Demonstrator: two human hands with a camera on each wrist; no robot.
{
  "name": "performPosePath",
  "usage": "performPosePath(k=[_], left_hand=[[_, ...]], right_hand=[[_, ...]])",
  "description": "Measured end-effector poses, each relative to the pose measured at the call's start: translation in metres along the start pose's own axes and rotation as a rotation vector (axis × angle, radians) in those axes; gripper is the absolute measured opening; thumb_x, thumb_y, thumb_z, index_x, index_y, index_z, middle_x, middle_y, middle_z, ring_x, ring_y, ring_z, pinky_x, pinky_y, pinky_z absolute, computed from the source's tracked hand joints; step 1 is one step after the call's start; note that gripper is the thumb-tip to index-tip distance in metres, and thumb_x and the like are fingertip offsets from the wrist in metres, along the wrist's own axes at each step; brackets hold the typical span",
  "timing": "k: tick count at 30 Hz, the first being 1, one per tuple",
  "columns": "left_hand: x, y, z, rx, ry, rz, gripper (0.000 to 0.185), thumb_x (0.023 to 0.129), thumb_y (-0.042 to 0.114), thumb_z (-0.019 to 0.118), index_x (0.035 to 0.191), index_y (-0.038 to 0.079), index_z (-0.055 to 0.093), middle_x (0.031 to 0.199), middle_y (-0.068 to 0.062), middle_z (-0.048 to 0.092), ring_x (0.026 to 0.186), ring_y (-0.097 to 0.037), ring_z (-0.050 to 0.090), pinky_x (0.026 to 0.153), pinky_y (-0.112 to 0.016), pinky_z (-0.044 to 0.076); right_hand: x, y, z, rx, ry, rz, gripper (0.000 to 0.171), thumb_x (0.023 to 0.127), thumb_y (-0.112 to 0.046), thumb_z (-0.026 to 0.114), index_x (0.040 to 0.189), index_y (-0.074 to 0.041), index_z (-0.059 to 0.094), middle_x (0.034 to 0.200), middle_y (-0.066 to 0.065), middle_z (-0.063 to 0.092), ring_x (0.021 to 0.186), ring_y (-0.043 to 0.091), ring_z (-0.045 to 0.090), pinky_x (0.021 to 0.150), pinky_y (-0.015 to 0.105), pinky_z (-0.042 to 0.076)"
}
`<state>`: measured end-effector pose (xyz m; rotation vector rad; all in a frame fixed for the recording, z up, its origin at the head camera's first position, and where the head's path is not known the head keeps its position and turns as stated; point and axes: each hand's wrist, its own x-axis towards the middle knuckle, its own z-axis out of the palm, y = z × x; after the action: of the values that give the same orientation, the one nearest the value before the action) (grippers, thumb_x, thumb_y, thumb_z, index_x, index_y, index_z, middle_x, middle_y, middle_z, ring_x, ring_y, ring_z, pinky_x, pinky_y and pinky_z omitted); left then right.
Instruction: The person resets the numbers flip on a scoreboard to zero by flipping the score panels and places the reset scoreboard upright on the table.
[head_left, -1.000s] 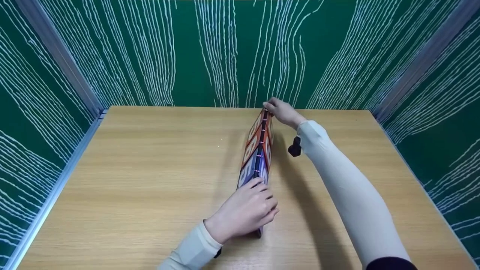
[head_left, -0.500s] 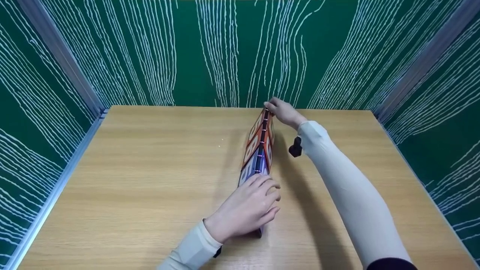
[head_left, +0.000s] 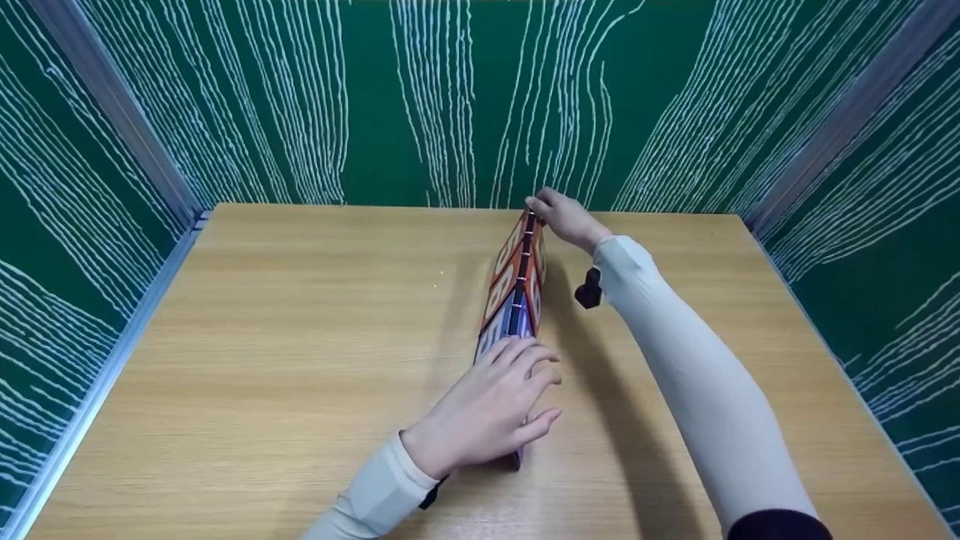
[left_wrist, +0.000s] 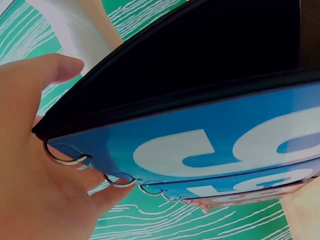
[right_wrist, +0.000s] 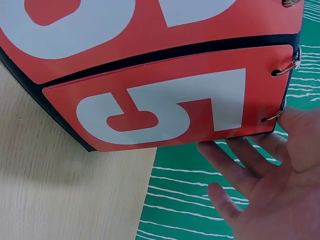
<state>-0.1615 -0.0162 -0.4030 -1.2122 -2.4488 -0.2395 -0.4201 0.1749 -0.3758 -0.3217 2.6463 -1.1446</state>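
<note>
A ring-bound flip scoreboard [head_left: 517, 289] stands tent-wise, lengthwise on the wooden table, orange number cards at its far end, blue ones nearer, ring spine uppermost.

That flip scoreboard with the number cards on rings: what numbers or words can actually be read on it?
"5": white digit on the red card of the flip scoreboard, right wrist view.
Red card above it: a large white figure, cropped, unreadable.
Blue card, left wrist view: white figures seen at a steep angle, not surely readable.
Head view: digits too foreshortened to read.
No brand or words visible.
</note>
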Motion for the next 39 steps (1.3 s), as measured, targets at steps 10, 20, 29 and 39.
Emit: performPosePath(k=[10,20,29,39], left_hand=[[0.000,-0.006,-0.009,-0.023,-0.016,-0.075,0.048,0.105,0.051,0.044,0.132,0.015,0.061,0.141,-0.003,0.058,0.138,-0.022,0.049,0.121,-0.042,0.037],[-0.003,-0.018,-0.013,-0.211,-0.089,-0.261,0.065,0.107,0.059,0.026,0.146,0.013,0.049,0.147,-0.006,0.053,0.143,-0.023,0.045,0.121,-0.045,0.036],[-0.007,-0.042,-0.010,-0.334,-0.149,-0.406,0.057,0.109,0.048,0.031,0.142,0.005,0.049,0.140,-0.011,0.058,0.138,-0.028,0.050,0.120,-0.047,0.037],[-0.014,-0.061,0.012,-0.312,-0.224,-0.429,0.031,0.110,0.028,0.036,0.112,0.008,0.059,0.101,-0.009,0.068,0.102,-0.029,0.069,0.093,-0.047,0.054]], right_hand=[[-0.001,-0.003,-0.001,-0.008,0.004,0.004,0.044,0.110,-0.043,0.036,0.135,-0.010,0.048,0.134,0.017,0.055,0.131,0.034,0.051,0.116,0.056,0.037],[-0.003,-0.001,0.001,0.004,-0.011,0.013,0.047,0.109,-0.046,0.034,0.137,-0.011,0.047,0.134,0.016,0.054,0.130,0.033,0.051,0.116,0.056,0.037],[-0.003,-0.001,0.000,0.014,0.003,0.010,0.045,0.110,-0.045,0.035,0.137,-0.011,0.047,0.132,0.015,0.055,0.130,0.033,0.051,0.116,0.056,0.037],[-0.004,-0.001,0.000,0.014,-0.005,0.027,0.049,0.109,-0.048,0.035,0.139,-0.011,0.046,0.134,0.014,0.055,0.131,0.032,0.051,0.116,0.056,0.037]])
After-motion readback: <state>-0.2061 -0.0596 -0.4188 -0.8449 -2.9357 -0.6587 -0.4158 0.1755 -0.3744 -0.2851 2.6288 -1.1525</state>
